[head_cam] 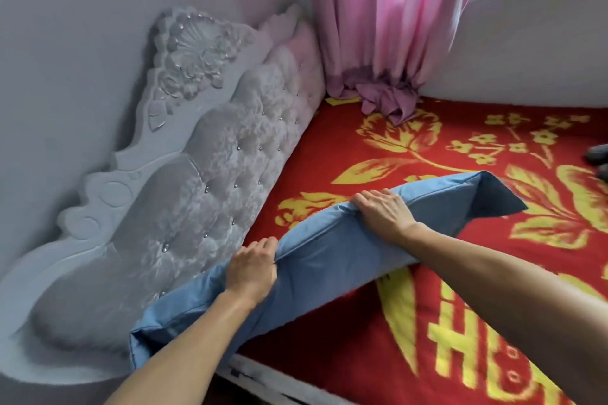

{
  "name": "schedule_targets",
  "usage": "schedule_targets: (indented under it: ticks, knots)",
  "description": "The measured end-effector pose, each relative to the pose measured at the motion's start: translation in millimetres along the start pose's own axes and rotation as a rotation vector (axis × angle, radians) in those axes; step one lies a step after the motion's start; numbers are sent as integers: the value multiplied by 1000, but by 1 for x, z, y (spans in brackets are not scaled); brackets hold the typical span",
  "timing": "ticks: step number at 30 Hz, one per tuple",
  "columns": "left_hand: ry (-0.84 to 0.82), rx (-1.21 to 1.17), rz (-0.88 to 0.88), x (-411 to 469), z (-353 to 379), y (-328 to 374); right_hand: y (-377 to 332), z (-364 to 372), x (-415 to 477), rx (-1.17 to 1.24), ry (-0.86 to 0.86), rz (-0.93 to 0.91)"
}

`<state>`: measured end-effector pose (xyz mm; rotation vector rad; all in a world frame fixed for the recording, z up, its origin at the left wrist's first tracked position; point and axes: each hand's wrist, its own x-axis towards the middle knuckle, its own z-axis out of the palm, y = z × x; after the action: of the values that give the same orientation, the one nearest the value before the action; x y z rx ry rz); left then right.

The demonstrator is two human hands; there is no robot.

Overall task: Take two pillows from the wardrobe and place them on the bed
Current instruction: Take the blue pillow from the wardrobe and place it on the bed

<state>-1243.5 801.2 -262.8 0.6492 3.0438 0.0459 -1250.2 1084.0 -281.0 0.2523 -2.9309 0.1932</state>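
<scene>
A long blue pillow (329, 256) hangs tilted just above the bed (394, 148), near the headboard. Its far end, with a dark blue flap, is raised; its near end dips past the bed's front corner. My left hand (251, 268) pinches the pillow's top edge near the middle. My right hand (383, 212) grips the same edge farther along, toward the raised end. The bed is covered by a red blanket with yellow flowers and letters. Only this one pillow is in view.
A grey tufted headboard (204, 174) with carved trim stands against the wall at left. A pink curtain (394, 26) hangs in the corner, its hem bunched on the bed. A window sill runs at top right. A dark object (598, 154) lies at the right edge.
</scene>
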Motion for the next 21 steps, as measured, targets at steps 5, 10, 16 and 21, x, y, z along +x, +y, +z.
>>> schedule_targets:
  ticks: [5, 10, 16, 21]
  knots:
    - [-37, 33, -29, 33, -3, -30, -7, 14, 56, 4, -12, -21]
    - [-17, -7, 11, 65, 3, -63, -14, 27, 86, -6, -24, 1]
    - [6, -80, 146, 116, 24, -93, -17, 36, 97, -53, -49, 117]
    - [9, -160, 210, 139, 24, -109, -21, 26, 110, -134, -98, 168]
